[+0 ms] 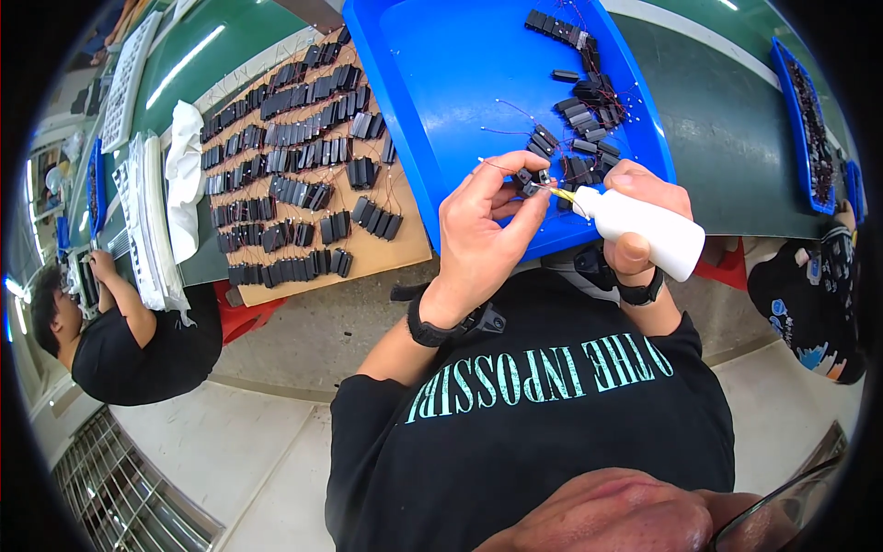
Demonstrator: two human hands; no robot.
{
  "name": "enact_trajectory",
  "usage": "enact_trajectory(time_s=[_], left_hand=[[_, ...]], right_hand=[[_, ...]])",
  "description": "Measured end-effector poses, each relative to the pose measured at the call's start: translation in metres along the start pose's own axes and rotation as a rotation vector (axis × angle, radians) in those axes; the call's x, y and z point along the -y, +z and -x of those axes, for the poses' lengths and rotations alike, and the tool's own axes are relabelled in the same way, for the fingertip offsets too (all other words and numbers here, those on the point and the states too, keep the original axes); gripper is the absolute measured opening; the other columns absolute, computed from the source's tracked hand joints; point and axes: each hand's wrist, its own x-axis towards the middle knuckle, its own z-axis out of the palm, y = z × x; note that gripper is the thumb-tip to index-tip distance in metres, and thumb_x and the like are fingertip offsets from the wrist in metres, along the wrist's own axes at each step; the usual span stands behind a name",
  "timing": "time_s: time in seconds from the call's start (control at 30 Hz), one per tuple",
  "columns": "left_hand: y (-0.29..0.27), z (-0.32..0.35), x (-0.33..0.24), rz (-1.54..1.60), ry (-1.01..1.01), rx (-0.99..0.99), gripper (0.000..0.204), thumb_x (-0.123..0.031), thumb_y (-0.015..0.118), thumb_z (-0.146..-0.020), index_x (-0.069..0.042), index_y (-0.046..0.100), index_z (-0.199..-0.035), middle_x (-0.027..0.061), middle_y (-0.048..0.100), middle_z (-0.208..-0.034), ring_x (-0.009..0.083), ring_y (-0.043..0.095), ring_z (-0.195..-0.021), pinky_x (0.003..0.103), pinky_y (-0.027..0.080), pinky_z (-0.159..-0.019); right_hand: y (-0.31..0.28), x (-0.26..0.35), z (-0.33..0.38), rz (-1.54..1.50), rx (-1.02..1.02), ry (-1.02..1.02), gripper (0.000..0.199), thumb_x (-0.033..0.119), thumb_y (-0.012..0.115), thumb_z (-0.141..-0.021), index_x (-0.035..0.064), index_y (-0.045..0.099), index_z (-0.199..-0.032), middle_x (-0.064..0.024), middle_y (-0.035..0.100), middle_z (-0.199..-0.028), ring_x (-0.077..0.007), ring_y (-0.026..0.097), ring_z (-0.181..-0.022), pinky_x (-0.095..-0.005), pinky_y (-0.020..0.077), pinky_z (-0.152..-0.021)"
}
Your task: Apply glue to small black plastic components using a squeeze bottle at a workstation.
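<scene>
My left hand (483,225) pinches a small black block-shaped part (531,178), with thin wires by its fingers, above the near edge of the blue tray (441,83). A white squeeze bottle (651,232) lies tilted in my right hand (655,195), its thin yellowish nozzle (563,194) pointing left at the part. The nozzle's tip is at the part or very close; I cannot tell whether they touch. Several similar black parts (581,118) with dark red wires lie piled along the tray's right side.
Left of the tray, a brown cardboard sheet (405,250) carries rows of wired black parts (313,152). Beyond it are a white crumpled sheet (184,179) and a co-worker (138,336). At the right stand another blue tray (802,120) and a second person (809,304).
</scene>
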Motion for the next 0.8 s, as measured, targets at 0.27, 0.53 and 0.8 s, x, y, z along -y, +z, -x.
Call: enact_trajectory(time_s=[0.27, 0.53, 0.8], left_hand=[[-0.0008, 0.001, 0.0015, 0.004, -0.011, -0.001, 0.027, 0.007, 0.059, -0.088, 0.004, 0.054, -0.114, 0.0115, 0.064, -0.105, 0.0157, 0.066, -0.095, 0.023, 0.055, -0.077], [-0.0019, 0.0022, 0.0012, -0.006, -0.013, 0.002, 0.028, 0.006, 0.059, -0.088, 0.003, 0.054, -0.115, 0.0121, 0.065, -0.104, 0.0132, 0.066, -0.09, 0.021, 0.054, -0.072], [-0.0003, 0.0008, 0.0036, 0.004, 0.004, 0.013, 0.028, 0.006, 0.06, -0.088, 0.004, 0.054, -0.115, 0.0115, 0.064, -0.105, 0.0125, 0.066, -0.089, 0.022, 0.054, -0.074]], right_hand=[[0.0014, 0.0009, 0.0004, 0.011, -0.01, -0.003, 0.067, 0.062, 0.062, -0.082, -0.0013, 0.057, -0.102, -0.0094, 0.052, -0.069, -0.0164, 0.046, -0.054, -0.0269, 0.0333, -0.047], [0.0009, 0.0012, -0.0001, 0.025, 0.03, -0.001, 0.068, 0.063, 0.062, -0.082, -0.0014, 0.057, -0.102, -0.0093, 0.052, -0.068, -0.0168, 0.047, -0.054, -0.0275, 0.0337, -0.047], [-0.0016, -0.0032, 0.0037, 0.043, 0.003, 0.023, 0.07, 0.065, 0.062, -0.081, -0.0015, 0.056, -0.103, -0.0092, 0.052, -0.069, -0.0175, 0.047, -0.055, -0.0279, 0.0354, -0.049]])
